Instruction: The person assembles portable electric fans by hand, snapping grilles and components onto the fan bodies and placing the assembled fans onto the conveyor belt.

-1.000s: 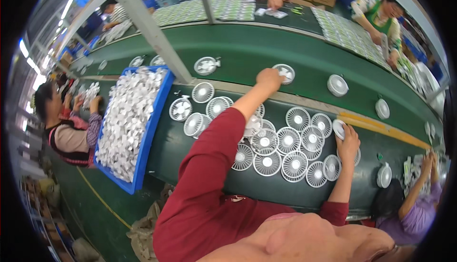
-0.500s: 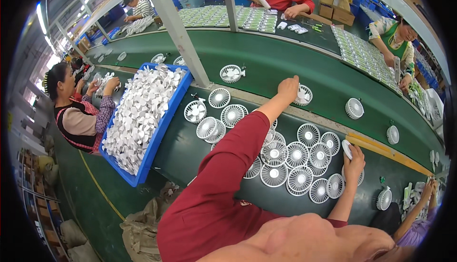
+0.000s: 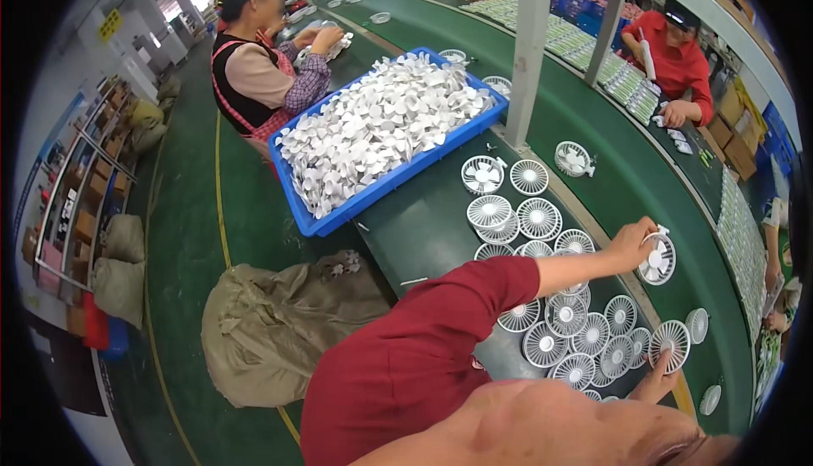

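My left hand [image 3: 633, 244] is closed on the rim of a small white fan body [image 3: 658, 263], whose blades show inside its open ring. Nearer to me, the fingers of my right hand [image 3: 657, 381] grip a round white fan grille [image 3: 670, 344], its slotted face turned up. The two parts are apart. Beside both hands, several loose grilles [image 3: 591, 333] lie overlapping on the dark green worktop [image 3: 406, 242]. Another fan body with blades [image 3: 483, 175] rests at the far end of the grilles.
A blue tray [image 3: 398, 176] heaped with white fan blades stands at the left. Along the green conveyor [image 3: 555, 115] sit more fan bodies [image 3: 574, 159]. A grey post [image 3: 529, 51] rises by the tray. Co-workers sit at far left and across the belt; a cloth-covered heap [image 3: 262, 330] is on the floor.
My view has swung left. My left hand, earlier reaching to a fan body on the belt, now holds one up. The grille in my right hand has come closer to it, face now visible.
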A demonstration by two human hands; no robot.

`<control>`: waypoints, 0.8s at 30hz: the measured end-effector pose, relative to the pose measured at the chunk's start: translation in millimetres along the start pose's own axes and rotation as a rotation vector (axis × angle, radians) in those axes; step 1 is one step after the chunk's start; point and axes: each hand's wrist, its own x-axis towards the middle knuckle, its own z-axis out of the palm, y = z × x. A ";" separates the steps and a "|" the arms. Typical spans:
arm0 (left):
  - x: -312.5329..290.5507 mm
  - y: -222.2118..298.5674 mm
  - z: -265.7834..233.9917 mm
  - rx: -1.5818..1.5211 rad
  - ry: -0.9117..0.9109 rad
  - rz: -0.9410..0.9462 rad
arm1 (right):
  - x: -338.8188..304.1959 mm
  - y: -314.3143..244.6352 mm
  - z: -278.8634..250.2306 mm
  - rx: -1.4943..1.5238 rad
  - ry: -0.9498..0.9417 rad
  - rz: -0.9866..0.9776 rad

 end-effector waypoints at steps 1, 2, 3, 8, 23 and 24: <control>-8.1 15.8 -6.5 -0.101 0.006 -0.052 | 3.2 -0.8 7.5 0.056 -0.027 -0.018; -15.5 34.1 -15.1 -0.203 0.010 -0.103 | 2.8 -7.5 17.4 0.130 -0.050 0.000; -21.6 44.2 -25.2 -0.261 -0.020 -0.171 | 1.8 -15.7 28.5 0.154 -0.091 -0.017; -52.3 55.0 -35.5 -0.631 -0.011 -0.246 | -4.2 -46.5 80.8 0.057 -0.156 0.008; -81.5 102.9 -49.7 -0.668 0.082 -0.241 | -21.1 -34.1 159.1 -0.127 -0.425 -0.455; -84.6 106.7 -49.0 -0.401 0.127 -0.120 | -24.4 -29.7 159.4 -0.049 -0.411 -0.393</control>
